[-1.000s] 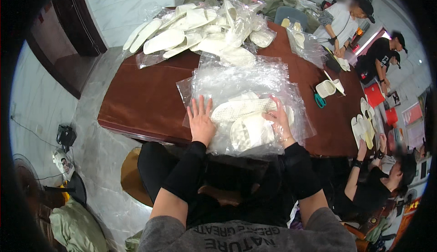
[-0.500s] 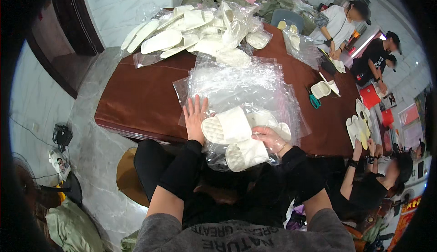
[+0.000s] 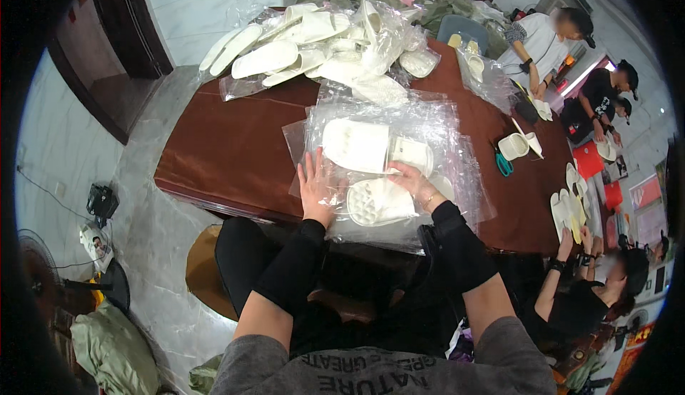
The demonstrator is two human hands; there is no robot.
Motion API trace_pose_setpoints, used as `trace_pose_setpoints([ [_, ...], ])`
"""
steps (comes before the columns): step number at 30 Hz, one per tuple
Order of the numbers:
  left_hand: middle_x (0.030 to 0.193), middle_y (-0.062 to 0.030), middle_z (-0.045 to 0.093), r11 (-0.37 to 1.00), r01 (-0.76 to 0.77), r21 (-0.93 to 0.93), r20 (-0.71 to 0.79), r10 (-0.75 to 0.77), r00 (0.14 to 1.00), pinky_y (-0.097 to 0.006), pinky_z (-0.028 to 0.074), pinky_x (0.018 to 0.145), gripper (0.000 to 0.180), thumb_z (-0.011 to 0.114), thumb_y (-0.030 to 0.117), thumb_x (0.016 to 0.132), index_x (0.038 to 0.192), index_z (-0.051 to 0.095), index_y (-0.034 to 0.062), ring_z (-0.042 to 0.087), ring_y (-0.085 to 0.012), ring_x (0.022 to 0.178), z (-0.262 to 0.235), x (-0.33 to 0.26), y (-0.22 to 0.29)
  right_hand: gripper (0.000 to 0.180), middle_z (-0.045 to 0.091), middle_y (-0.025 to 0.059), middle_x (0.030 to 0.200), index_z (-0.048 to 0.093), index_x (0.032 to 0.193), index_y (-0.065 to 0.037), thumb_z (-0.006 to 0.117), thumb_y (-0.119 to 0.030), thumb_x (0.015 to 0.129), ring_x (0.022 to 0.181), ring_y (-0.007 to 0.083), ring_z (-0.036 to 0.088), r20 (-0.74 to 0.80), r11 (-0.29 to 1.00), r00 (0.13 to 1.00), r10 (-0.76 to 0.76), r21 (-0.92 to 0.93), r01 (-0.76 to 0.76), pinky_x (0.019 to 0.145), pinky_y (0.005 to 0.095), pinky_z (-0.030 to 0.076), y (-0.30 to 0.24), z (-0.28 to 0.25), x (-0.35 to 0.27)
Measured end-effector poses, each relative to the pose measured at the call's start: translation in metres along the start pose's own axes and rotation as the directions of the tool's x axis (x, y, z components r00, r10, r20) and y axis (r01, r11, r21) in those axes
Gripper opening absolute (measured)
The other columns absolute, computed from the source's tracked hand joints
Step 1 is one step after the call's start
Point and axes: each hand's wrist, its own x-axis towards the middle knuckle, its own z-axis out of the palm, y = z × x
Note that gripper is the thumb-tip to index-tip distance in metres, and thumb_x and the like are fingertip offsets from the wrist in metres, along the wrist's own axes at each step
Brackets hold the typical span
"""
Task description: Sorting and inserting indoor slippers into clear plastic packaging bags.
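Observation:
My left hand point(image 3: 315, 186) lies flat, fingers spread, on a stack of clear plastic bags point(image 3: 435, 127) at the near edge of a brown table point(image 3: 228, 152). My right hand point(image 3: 412, 181) grips the upper edge of a white slipper point(image 3: 378, 202) lying sole up on the bags. A second white slipper point(image 3: 360, 145) lies just beyond it, sole down. Both forearms wear black sleeves.
A heap of bagged white slippers point(image 3: 314, 45) fills the table's far end. Green scissors point(image 3: 503, 163) and loose slippers point(image 3: 515, 145) lie to the right. Other people point(image 3: 542, 42) work at the right side. A fan point(image 3: 43, 266) and cloth point(image 3: 114, 345) sit on the floor at left.
The pair of slippers has come apart: one now lies farther up on the bags, the other is turned sole up under my right hand. My left hand stayed pressed on the bags.

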Motion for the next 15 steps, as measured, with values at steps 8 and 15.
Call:
trace_pose_setpoints([
  [8,0.167,-0.0156,0.032,0.956,-0.015,-0.294,-0.082,-0.010,0.997,-0.060,0.015,0.126,0.035,0.062,0.025,0.096,0.127,0.072,0.0114,0.015,-0.0422,0.158,-0.008,-0.006,-0.028,0.024,0.069,-0.0012,0.093,0.070,0.101,-0.006,0.080,-0.027,0.093,0.085,0.0079,0.062,-0.132,0.998,0.989,0.066,0.002,-0.066,0.078,0.0255,0.051,0.013,0.021,0.029],
  [15,0.091,-0.0136,0.068,0.538,0.280,-0.795,0.002,-0.458,0.889,-0.035,0.052,0.072,0.014,0.063,0.011,0.102,0.111,0.066,0.0012,0.066,-0.0219,0.078,-0.094,-0.009,0.028,0.026,0.066,-0.0006,0.084,0.069,0.092,-0.006,0.081,-0.029,0.091,0.079,0.0103,0.059,-0.252,0.993,0.961,-0.115,-0.019,0.114,0.073,0.0284,0.049,0.048,0.002,0.032],
])
